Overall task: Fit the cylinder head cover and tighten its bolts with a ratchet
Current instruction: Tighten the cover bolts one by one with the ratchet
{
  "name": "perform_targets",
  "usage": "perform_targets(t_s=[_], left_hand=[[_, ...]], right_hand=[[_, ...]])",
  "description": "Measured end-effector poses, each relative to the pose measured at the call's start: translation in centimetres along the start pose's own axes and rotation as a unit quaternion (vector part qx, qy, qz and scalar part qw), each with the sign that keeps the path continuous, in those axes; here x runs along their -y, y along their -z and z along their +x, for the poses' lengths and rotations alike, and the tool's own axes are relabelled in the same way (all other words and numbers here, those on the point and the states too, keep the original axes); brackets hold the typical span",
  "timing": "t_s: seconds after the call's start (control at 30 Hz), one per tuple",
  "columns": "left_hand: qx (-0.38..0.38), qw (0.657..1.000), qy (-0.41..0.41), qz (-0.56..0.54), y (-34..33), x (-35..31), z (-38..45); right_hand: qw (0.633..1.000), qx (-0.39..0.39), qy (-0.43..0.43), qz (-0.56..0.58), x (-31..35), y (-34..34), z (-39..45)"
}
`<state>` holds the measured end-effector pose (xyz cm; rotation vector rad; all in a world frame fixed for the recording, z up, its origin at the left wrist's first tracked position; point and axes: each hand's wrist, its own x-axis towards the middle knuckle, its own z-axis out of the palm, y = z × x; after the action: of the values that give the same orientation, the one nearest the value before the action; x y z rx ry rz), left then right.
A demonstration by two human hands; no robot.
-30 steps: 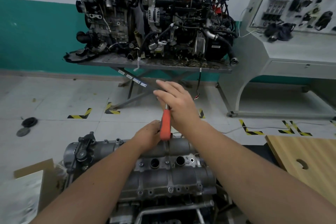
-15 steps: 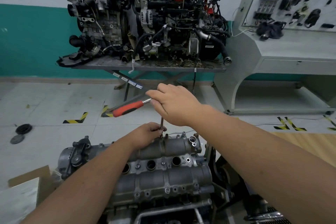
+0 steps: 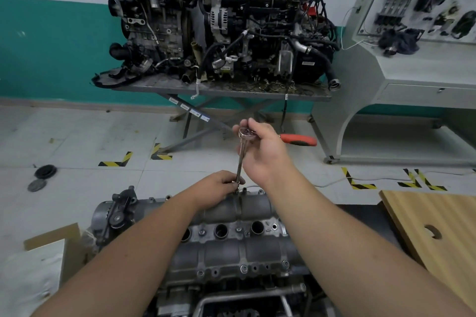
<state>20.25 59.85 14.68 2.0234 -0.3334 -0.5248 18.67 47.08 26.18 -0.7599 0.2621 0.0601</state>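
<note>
Cylinder head cover: we see the grey cast-metal cylinder head cover (image 3: 231,244) lying on the engine directly below us, with round plug wells in a row along its middle and small bolts along its near and far edges.
Left hand: our left hand (image 3: 216,188) rests on the far edge of the cover, its fingers (image 3: 233,179) curled and pinching the lower end of the thin steel extension bar (image 3: 241,159), where it meets a bolt on that edge.
Right hand: our right hand (image 3: 262,152) is above and just beyond the left one, fingers curled round the head of the chrome ratchet with a red handle (image 3: 296,139); the handle sticks out to the right, roughly level.
Extension bar: it stands nearly upright between the two hands.
Near sides: a light wooden board with a round hole (image 3: 432,229) lies at the right, a brown cardboard box (image 3: 54,237) at the left.
Floor: yellow-and-black tape marks (image 3: 116,161) lie on the pale tiles, and two dark round discs (image 3: 42,175) sit at the left.
Far wall: two dark engines rest on a grey steel table (image 3: 221,89), and a grey display console (image 3: 401,69) stands to its right.
</note>
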Motion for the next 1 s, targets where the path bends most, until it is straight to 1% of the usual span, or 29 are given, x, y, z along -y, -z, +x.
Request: perform_targets(t_s=[0.03, 0.07, 0.1, 0.13, 0.17, 0.2, 0.23, 0.27, 0.3, 0.33, 0.37, 0.43, 0.57, 0.63, 0.7, 0.8, 0.93, 0.97, 1.0], left_hand=[[-0.002, 1.0, 0.0, 0.003, 0.0, 0.0, 0.0], [-0.003, 1.0, -0.001, 0.005, -0.1, 0.1, 0.0], [-0.008, 1.0, 0.0, 0.001, -0.1, 0.1, 0.1], [-0.012, 1.0, 0.003, -0.007, -0.1, 0.0, 0.0], [-0.014, 1.0, -0.001, -0.009, -0.1, -0.2, -0.1], [-0.013, 1.0, -0.009, -0.002, -0.1, -0.4, -0.2], [-0.01, 1.0, -0.018, 0.011, 0.0, -0.5, -0.3], [-0.003, 1.0, -0.019, 0.017, 0.0, -0.5, -0.4], [0.002, 1.0, -0.013, 0.019, 0.0, -0.5, -0.5], [0.001, 1.0, -0.006, 0.024, 0.0, -0.6, -0.5], [-0.003, 1.0, 0.0, 0.029, 0.1, -0.5, -0.5], [-0.01, 0.999, 0.006, 0.03, 0.0, -0.3, -0.4], [-0.019, 0.999, 0.018, 0.026, 0.0, -0.4, -0.5], [-0.012, 0.999, 0.018, 0.035, 0.0, -0.7, -0.5], [-0.009, 0.999, 0.014, 0.032, 0.0, -0.6, -0.3], [-0.004, 1.0, 0.013, 0.026, 0.0, -0.3, -0.2], [-0.002, 0.999, 0.008, 0.033, -0.1, -0.2, -0.2], [-0.004, 0.999, 0.006, 0.037, -0.1, -0.1, -0.1], [-0.005, 0.999, 0.003, 0.041, -0.1, 0.0, -0.1]], right_hand=[[0.998, 0.008, 0.046, -0.045, -0.5, 0.3, 0.0], [0.986, 0.021, 0.105, -0.129, -0.9, 0.5, -0.1], [0.951, 0.03, 0.183, -0.249, -1.4, 1.0, -0.3], [0.879, 0.038, 0.287, -0.38, -1.6, 1.5, -0.3], [0.763, 0.046, 0.411, -0.496, -1.7, 2.1, 0.0], [0.629, 0.064, 0.51, -0.583, -1.7, 2.3, 0.3], [0.522, 0.082, 0.566, -0.633, -1.5, 2.2, 0.5], [0.46, 0.1, 0.583, -0.662, -1.3, 1.9, 0.7], [0.427, 0.11, 0.576, -0.688, -1.0, 1.6, 0.6], [0.406, 0.113, 0.559, -0.714, -0.7, 1.2, 0.4], [0.395, 0.111, 0.536, -0.738, -0.4, 1.0, 0.1], [0.38, 0.109, 0.505, -0.768, 0.2, 1.0, -0.2], [0.381, 0.127, 0.433, -0.807, 0.8, 0.5, -1.2], [0.373, 0.131, 0.403, -0.825, 1.0, 0.2, -1.4], [0.36, 0.14, 0.39, -0.836, 1.2, 0.1, -1.4], [0.36, 0.16, 0.392, -0.831, 1.5, 0.2, -1.2], [0.325, 0.142, 0.373, -0.858, 1.9, -0.4, -1.0], [0.324, 0.134, 0.359, -0.865, 1.9, -0.7, -0.9], [0.335, 0.128, 0.338, -0.87, 2.0, -1.0, -0.8]])
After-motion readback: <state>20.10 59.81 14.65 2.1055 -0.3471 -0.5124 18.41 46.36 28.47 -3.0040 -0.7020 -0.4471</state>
